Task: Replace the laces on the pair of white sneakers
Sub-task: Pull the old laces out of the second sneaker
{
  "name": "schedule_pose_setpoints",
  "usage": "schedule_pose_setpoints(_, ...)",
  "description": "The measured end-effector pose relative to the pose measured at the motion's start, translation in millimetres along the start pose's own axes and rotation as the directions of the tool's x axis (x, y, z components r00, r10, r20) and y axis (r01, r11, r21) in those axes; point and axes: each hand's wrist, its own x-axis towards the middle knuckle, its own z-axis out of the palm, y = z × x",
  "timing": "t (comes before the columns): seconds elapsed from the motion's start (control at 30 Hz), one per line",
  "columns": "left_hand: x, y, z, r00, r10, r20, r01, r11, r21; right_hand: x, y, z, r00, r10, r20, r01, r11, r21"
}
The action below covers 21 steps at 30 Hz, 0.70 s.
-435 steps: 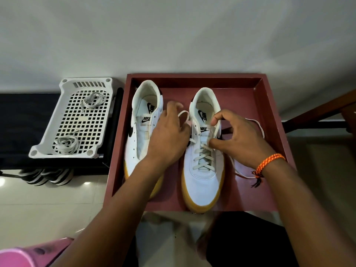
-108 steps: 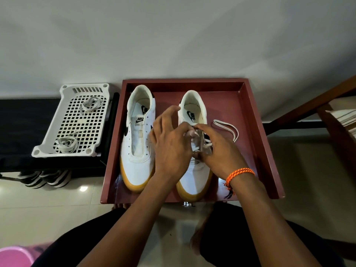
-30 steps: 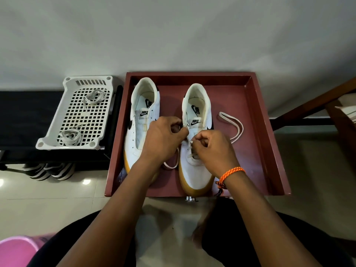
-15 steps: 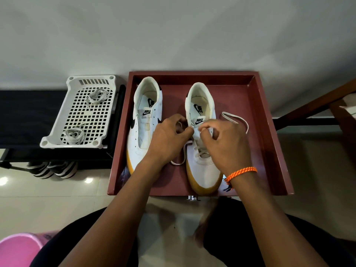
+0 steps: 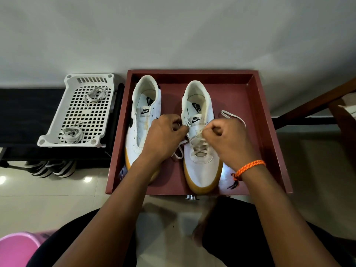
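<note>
A: So, counting from the biggest: one dark red wooden tray (image 5: 269, 132), and one black bench (image 5: 25, 116) to its left carrying one white perforated basket (image 5: 57, 120).

B: And in the tray?

A: Two white sneakers with gum soles, toes toward the person. The left sneaker (image 5: 142, 120) has bare eyelets; the right sneaker (image 5: 200, 166) has a cream lace (image 5: 200, 146) crossed through its lower rows only.

B: Hands?

A: Two. The left hand (image 5: 163, 137) has its fingers curled, pinching one end of that lace at the sneaker's left eyelet edge. The right hand (image 5: 229, 141) is fisted, fingers gripping the other end at the right edge. One orange braided wristband (image 5: 250, 167) sits on the right wrist.

B: Any spare laces?

A: Two coiled lace bundles lie in the basket, the far bundle (image 5: 95, 95) and the near bundle (image 5: 71, 133), well apart.

B: What can't you make out?

A: The left hand covers the toe half of the left sneaker. A lace loop (image 5: 178, 151) hangs between the two sneakers, and a lace strand (image 5: 231, 115) runs out past the right hand; the hands hide how they join. Under the bench, striped shoes (image 5: 50, 168) are half hidden, so I can't count them. A pink tub (image 5: 17, 251) is cut off at the lower left corner.
</note>
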Motion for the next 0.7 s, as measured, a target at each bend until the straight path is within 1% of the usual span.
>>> schedule_pose_setpoints(0.03, 0, 0, 0, 1.0, -0.002, 0.008, 0.002, 1.0, -0.005, 2, 1, -6, 0.998, 0.005, -0.059, -0.004, 1.0, 0.017)
schedule_pose_setpoints(0.1, -1, 1, 0, 1.0, 0.001, 0.024, 0.0, 1.0, -0.03, 3, 5, -13, 0.984, -0.01, -0.176, 0.001, 0.999, -0.049)
schedule_pose_setpoints(0.13, -1, 1, 1, 1.0, 0.002, 0.027, -0.001, 0.999, -0.039, 2, 5, -14, 0.979, -0.035, -0.202, 0.018, 0.996, -0.084)
schedule_pose_setpoints(0.17, -1, 1, 1, 1.0, 0.001, 0.028, 0.001, 0.999, -0.05, 0, 4, -11, 0.978, -0.067, -0.199, 0.047, 0.993, -0.105)
schedule_pose_setpoints(0.23, -1, 2, 2, 0.999, -0.009, 0.032, 0.011, 0.998, -0.066, -3, 1, -1, 0.985, -0.118, -0.127, 0.103, 0.987, -0.12)
schedule_pose_setpoints(0.27, -1, 2, 1, 0.999, -0.013, 0.031, 0.015, 0.998, -0.067, -5, 0, 6, 0.989, -0.129, -0.076, 0.116, 0.981, -0.158)
schedule_pose_setpoints(0.37, -1, 3, 0, 1.0, -0.019, 0.024, 0.021, 0.998, -0.059, -11, 5, 24, 0.991, -0.12, 0.06, 0.134, 0.924, -0.358)
schedule_pose_setpoints(0.4, -1, 3, 0, 1.0, -0.023, 0.02, 0.024, 0.998, -0.057, -12, 7, 27, 0.992, -0.102, 0.078, 0.124, 0.922, -0.368)
schedule_pose_setpoints(0.43, -1, 3, 0, 1.0, -0.025, 0.017, 0.026, 0.998, -0.053, -11, 9, 26, 0.993, -0.081, 0.085, 0.106, 0.93, -0.353)
schedule_pose_setpoints(0.5, -2, 4, -1, 0.999, -0.029, 0.023, 0.03, 0.997, -0.064, -5, 8, 20, 0.997, -0.033, 0.071, 0.051, 0.962, -0.269)
schedule_pose_setpoints(0.53, -2, 4, -2, 0.999, -0.034, 0.039, 0.037, 0.995, -0.091, -3, 6, 14, 0.999, -0.015, 0.038, 0.023, 0.974, -0.223)
schedule_pose_setpoints(0.6, -3, 5, -2, 0.997, -0.04, 0.066, 0.049, 0.99, -0.132, 1, 7, 0, 0.997, -0.008, -0.074, -0.004, 0.988, -0.155)
schedule_pose_setpoints(0.67, -3, 5, -3, 0.998, -0.034, 0.061, 0.041, 0.992, -0.123, 2, 8, -8, 0.982, -0.041, -0.183, 0.018, 0.992, -0.125)
schedule_pose_setpoints(0.7, -3, 5, -3, 0.998, -0.033, 0.058, 0.04, 0.991, -0.125, 1, 7, -9, 0.979, -0.057, -0.196, 0.036, 0.994, -0.108)
